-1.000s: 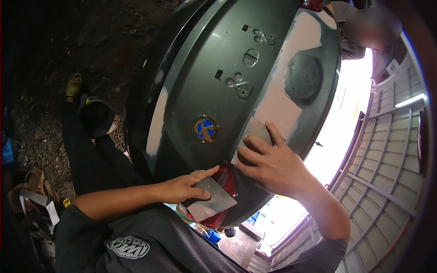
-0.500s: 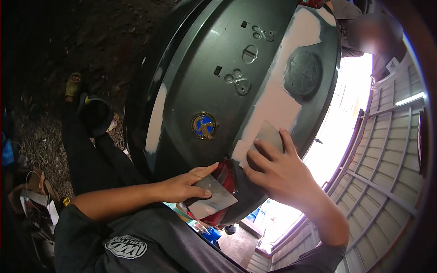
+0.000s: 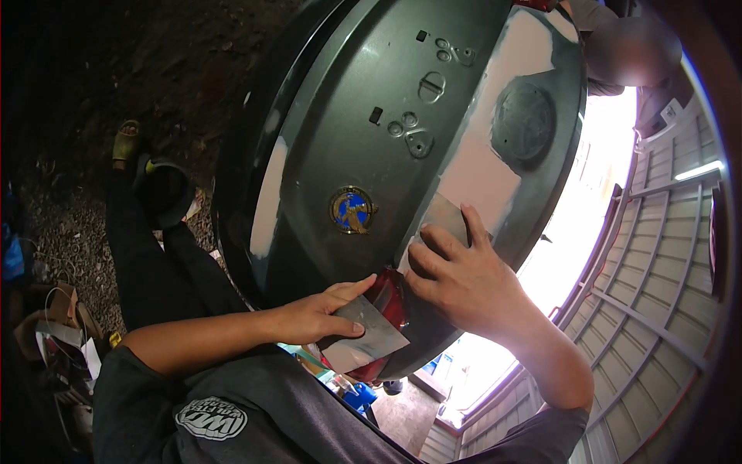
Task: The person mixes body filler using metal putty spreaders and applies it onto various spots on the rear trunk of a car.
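Observation:
My right hand grips a flat grey putty spreader, its fingers spread across the blade. That spreader lies against the pale pink body filler on the dark green car trunk lid. In my left hand is a second flat metal spreader, pinched under the thumb, with a smear of pink filler near its lower edge. It is in front of the red tail light, partly covering it. A round blue and gold emblem sits on the lid, left of my right hand.
Another strip of filler runs along the bumper on the left. A person is by the car's far side at top right. A cardboard box and litter lie on gravel at left. A metal sheet wall stands at right.
My right hand and its spreader have shifted slightly left and up over the filler. My left hand stays almost in place with its spreader. The view has moved a little.

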### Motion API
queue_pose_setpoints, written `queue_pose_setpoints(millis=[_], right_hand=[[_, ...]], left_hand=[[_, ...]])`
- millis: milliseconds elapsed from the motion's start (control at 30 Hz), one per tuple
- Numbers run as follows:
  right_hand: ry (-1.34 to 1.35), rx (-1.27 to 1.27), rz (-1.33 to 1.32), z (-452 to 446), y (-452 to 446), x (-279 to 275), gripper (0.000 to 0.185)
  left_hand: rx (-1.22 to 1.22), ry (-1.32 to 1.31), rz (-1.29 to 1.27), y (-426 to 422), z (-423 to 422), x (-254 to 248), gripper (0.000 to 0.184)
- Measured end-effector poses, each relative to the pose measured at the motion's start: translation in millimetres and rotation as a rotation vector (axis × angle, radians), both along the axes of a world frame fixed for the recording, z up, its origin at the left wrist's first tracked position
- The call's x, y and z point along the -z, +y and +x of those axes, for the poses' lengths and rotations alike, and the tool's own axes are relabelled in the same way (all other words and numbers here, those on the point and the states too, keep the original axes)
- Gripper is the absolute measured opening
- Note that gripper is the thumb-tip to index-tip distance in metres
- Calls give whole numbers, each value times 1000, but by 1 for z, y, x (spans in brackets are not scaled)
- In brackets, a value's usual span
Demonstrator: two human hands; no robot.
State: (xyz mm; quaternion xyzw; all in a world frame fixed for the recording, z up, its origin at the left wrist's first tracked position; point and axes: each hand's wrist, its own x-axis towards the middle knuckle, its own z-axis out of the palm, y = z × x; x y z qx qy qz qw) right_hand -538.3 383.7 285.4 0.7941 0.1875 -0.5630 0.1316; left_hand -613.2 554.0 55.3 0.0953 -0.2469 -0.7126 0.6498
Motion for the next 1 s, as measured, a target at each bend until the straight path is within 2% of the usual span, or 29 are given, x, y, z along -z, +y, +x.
queue_pose_setpoints(millis=[233, 333, 433, 533, 700, 1000], right_hand=[[105, 32, -140, -6, -3, -44, 27], [162, 61, -234, -1, 0, -67, 26], [95, 114, -209, 16, 7, -71, 23], [-13, 124, -99, 19, 2, -51, 20], [-46, 68, -10, 15, -11, -12, 23], [-20, 51, 24, 13, -12, 1, 24]], left_hand=[[8, -16, 3, -1, 1, -1, 47], [27, 15, 12, -2, 3, -1, 40], [42, -32, 46, -1, 4, -3, 78], [57, -17, 47, -2, 7, -3, 90], [66, 16, 43, -4, 8, -2, 85], [58, 4, -3, -5, 10, 0, 74]])
